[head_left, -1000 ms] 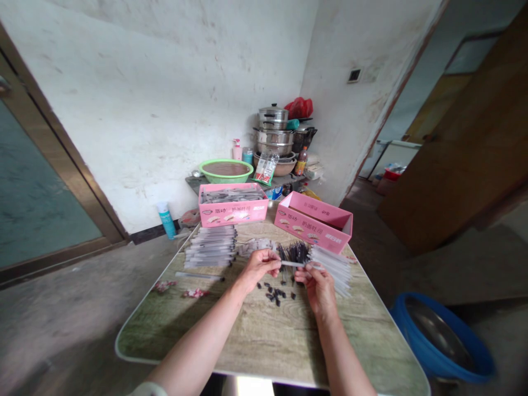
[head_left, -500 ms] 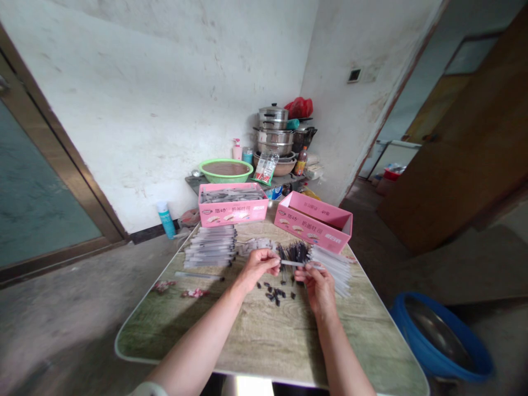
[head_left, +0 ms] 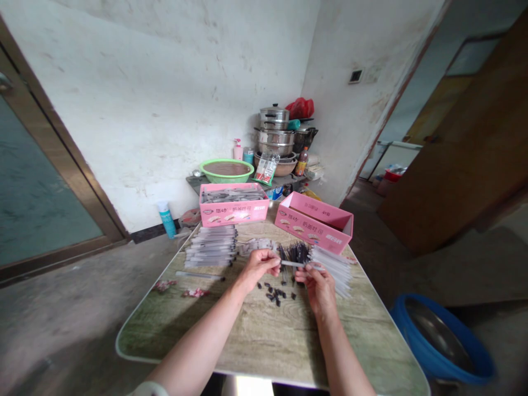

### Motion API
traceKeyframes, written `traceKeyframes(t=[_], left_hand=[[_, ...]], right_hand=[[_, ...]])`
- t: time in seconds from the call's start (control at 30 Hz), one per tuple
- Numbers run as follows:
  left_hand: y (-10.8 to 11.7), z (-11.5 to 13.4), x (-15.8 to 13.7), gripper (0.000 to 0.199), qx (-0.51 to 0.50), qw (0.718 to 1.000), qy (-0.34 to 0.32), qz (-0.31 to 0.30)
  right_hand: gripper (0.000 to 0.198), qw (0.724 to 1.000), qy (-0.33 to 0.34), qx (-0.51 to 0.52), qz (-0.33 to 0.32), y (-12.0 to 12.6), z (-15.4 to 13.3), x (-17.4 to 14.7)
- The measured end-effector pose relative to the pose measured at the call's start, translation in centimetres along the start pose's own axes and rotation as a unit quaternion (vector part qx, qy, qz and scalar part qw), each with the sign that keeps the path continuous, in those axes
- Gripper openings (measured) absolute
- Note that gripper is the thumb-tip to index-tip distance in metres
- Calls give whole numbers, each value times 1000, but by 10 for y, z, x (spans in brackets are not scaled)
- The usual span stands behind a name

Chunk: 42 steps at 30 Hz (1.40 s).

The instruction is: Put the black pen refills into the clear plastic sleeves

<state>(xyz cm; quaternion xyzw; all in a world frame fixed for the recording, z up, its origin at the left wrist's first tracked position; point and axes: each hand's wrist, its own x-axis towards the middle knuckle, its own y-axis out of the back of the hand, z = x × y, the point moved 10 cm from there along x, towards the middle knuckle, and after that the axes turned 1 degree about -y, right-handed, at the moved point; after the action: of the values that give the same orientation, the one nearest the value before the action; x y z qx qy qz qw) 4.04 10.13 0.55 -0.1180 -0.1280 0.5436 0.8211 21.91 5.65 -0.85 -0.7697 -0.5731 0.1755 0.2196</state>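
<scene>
A thin pale translucent tube [head_left: 292, 264] spans the gap between my two hands, over the middle of the table. My left hand [head_left: 260, 267] pinches its left end, and my right hand [head_left: 317, 283] is closed on the right part of it. Just below lie several small black caps [head_left: 274, 294], loose on the wood-patterned table [head_left: 264, 341]. Behind my hands is a bunch of thin black pieces [head_left: 299, 252]. To the right, a stack of clear tubes [head_left: 336, 272] is partly covered by my right hand. Dark-tipped tubes [head_left: 211, 247] lie in rows at the left.
Two pink boxes stand at the table's far edge: the left box [head_left: 234, 213] holds many tubes, the right box [head_left: 311, 226] is tilted toward me. One tube [head_left: 200, 275] lies apart. Behind are a green basin [head_left: 226, 177] and stacked pots [head_left: 274, 137]. A blue tub [head_left: 443, 335] stands right.
The view has shifted very slightly. Both hands keep their hold on the tube, with no clear movement between them.
</scene>
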Motion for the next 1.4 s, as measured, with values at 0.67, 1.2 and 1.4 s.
traceKeyframes(t=[0.67,1.2,1.4], left_hand=[[3,2,0,47,50,998,-5,25],[8,-4,2,47,102,994,19,38],[2,0,4,42,76,997,-12,3]], right_hand=[[31,999,-1,-32,12,1,1,0],[32,999,0,-32,8,-2,0,-2],[32,999,-2,-32,8,-1,0,-2]])
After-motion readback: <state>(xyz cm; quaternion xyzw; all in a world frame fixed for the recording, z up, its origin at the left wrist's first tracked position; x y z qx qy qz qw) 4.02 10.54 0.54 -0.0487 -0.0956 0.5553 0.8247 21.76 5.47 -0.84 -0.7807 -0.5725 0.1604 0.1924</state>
